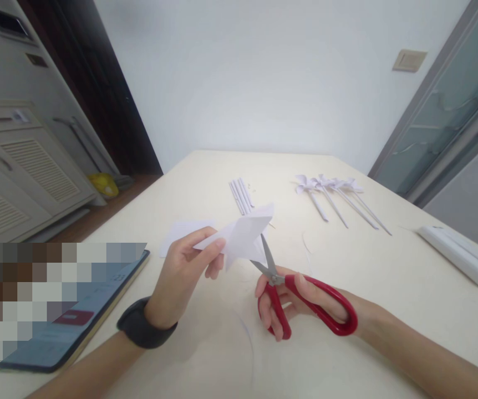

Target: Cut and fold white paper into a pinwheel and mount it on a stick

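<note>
White paper cut into pointed flaps (245, 237) is raised just above the tabletop (206, 354), near the middle of the view. Left hand (191, 259) pinches it between thumb and fingers. Right hand (314, 296) is closed around red-handled scissors with grey metal blades (273, 271), thumb through one loop. Blades spread at the paper's right-hand edge; cannot tell whether they touch it. Hands apart from each other.

Black band (145, 326) on left wrist. Flat white sheet (184, 229) lies partly behind the left hand. Thin curled white strip (250, 341) on the near surface, between the forearms.

Farther back: slim white rolled paper sticks (247, 192), side by side. To their right, four white paper pinwheels on sticks (336, 184), heads bunched, sticks fanned towards the viewer.

Left edge: dark-rimmed tablet-like device (97, 302), screen partly pixelated. Right edge: long white object (463, 257). Pale wall (239, 72) beyond.
</note>
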